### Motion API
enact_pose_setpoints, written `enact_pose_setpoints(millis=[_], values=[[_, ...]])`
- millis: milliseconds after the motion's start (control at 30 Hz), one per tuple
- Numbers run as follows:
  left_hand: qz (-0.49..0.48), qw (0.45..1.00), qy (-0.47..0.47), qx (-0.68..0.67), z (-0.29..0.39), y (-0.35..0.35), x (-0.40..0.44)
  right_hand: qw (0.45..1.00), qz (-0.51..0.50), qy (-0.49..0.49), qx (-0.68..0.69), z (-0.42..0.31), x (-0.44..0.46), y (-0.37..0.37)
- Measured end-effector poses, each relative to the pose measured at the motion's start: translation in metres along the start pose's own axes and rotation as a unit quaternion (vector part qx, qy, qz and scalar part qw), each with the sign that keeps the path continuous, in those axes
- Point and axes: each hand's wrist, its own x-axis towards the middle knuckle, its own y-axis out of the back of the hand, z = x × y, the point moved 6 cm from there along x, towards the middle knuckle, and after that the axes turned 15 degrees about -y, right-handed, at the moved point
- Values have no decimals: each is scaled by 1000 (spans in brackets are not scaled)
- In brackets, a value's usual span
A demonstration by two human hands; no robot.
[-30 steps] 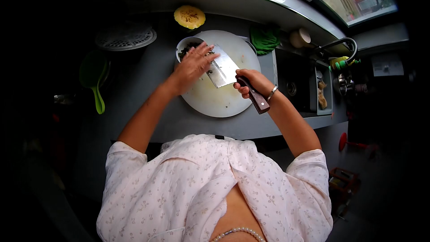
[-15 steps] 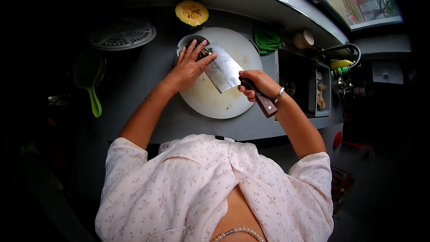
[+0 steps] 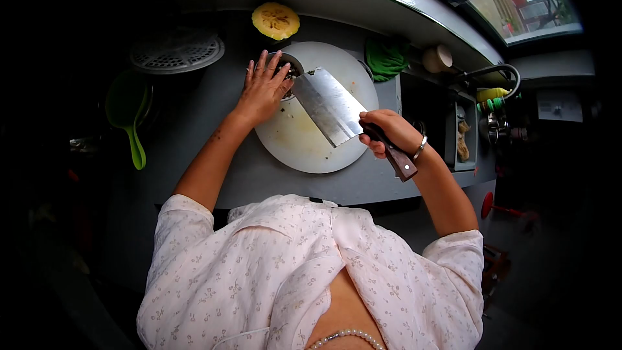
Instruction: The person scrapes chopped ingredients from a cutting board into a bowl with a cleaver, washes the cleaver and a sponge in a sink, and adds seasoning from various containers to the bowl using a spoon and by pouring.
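Note:
A cleaver (image 3: 330, 105) with a broad steel blade and dark wooden handle is in my right hand (image 3: 393, 133), its fingers wrapped round the handle. The blade is over a round white cutting board (image 3: 304, 155), its far corner close to a bowl (image 3: 293, 59) at the board's upper left. Dark chopped bits (image 3: 289, 72) show in the bowl. My left hand (image 3: 262, 94) lies over the bowl's near left side with fingers spread, hiding part of it. A few small scraps are scattered on the board.
Behind the board sits a cut yellow squash (image 3: 276, 21). To the left are a green strainer-like pan (image 3: 129, 110) and a perforated grey tray (image 3: 178, 52). A green cloth (image 3: 386, 58), a pale cup (image 3: 437, 58) and a sink with a faucet (image 3: 512, 74) are on the right.
My right hand has drawn the cleaver right and slightly toward me, away from the bowl. My left hand has shifted left, its fingers coming off the blade.

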Motion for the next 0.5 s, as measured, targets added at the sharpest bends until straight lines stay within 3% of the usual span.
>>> enact_pose_setpoints(millis=[133,300,500], values=[[17,993,-62,-97,27,12,12,1000,17,10,-11,-1,-1,-2],[-18,996,-62,-69,32,4,17,999,9,17,-28,-3,-1,-7],[107,991,-25,-77,-6,4,16,997,39,51,-39,10,-7,1]])
